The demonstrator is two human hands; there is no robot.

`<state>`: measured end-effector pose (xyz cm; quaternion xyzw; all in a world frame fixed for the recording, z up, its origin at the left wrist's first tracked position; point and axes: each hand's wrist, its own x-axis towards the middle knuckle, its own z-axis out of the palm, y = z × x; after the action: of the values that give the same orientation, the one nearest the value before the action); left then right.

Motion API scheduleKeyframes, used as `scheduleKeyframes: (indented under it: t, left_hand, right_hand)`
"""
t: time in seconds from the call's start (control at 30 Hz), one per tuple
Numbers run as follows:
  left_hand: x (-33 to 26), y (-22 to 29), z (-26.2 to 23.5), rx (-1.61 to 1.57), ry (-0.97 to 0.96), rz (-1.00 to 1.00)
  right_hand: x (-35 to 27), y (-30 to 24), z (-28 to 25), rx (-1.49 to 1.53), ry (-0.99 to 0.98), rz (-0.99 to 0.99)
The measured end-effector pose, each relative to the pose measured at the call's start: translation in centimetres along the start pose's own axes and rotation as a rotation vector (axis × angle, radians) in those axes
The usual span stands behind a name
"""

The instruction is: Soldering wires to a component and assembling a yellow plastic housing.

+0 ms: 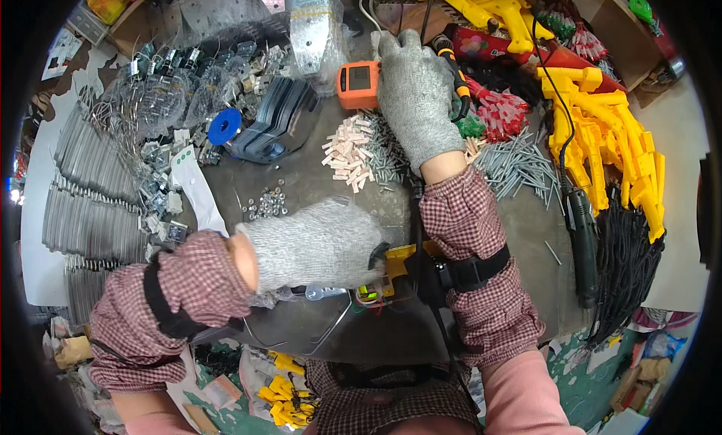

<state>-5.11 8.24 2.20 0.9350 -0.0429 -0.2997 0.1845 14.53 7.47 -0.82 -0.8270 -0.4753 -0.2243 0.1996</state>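
My left hand [316, 243], in a grey knit glove, is closed near the front of the table. From its fingertips sticks out a yellow plastic housing [397, 263], partly covered by the glove; thin colored wires and a small bright green-yellow part [367, 292] show beneath it. Farther off, my gloved right hand [417, 93] lies back-up against an orange device with a grey screen [359, 84]. Its fingertips are hidden, so what they grip cannot be made out. Just right of that hand are orange-and-black pliers [453, 74].
Copper-colored pieces [350, 153], screws [387, 157], long pins [519, 164] and nuts [268, 202] lie in piles. Yellow housings [602, 142] and black cords [624, 262] fill the right, beside a corded electric screwdriver [580, 243]. Metal strips [94, 217] are stacked left; a blue tape roll [225, 127] is nearby.
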Motion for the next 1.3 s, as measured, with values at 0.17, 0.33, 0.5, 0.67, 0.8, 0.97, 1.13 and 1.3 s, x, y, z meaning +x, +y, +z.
scheduleKeyframes:
  t: [0.17,0.33,0.5,0.67,0.8,0.97,1.13,1.3]
  left_hand:
    - [-0.8,-0.6,0.5,0.055,0.178,0.21]
    - [0.6,-0.5,-0.1,0.092,-0.088,0.037]
    - [-0.1,-0.9,0.1,0.109,0.04,0.156]
    - [-0.7,-1.8,1.0,0.05,0.156,0.262]
    - [-0.1,-1.5,1.0,0.032,0.011,0.12]
    - [-0.5,-1.3,0.4,0.009,0.056,0.167]
    - [-0.5,-2.1,0.4,0.081,0.213,0.331]
    - [-3.2,-0.1,0.3,-0.511,0.156,0.181]
  right_hand:
    - [0.0,0.1,0.3,0.008,0.023,-0.004]
    - [0.0,0.1,0.6,0.021,0.016,0.006]
    - [0.0,0.1,0.8,0.026,0.067,0.0]
    - [0.0,0.2,1.0,0.012,0.06,0.002]
    - [0.0,0.2,0.9,0.024,0.076,0.005]
    - [0.1,0.1,0.9,0.019,0.071,0.01]
    - [0.1,0.2,0.8,0.026,0.075,-0.006]
    - [0.3,0.2,0.6,0.088,0.059,0.023]
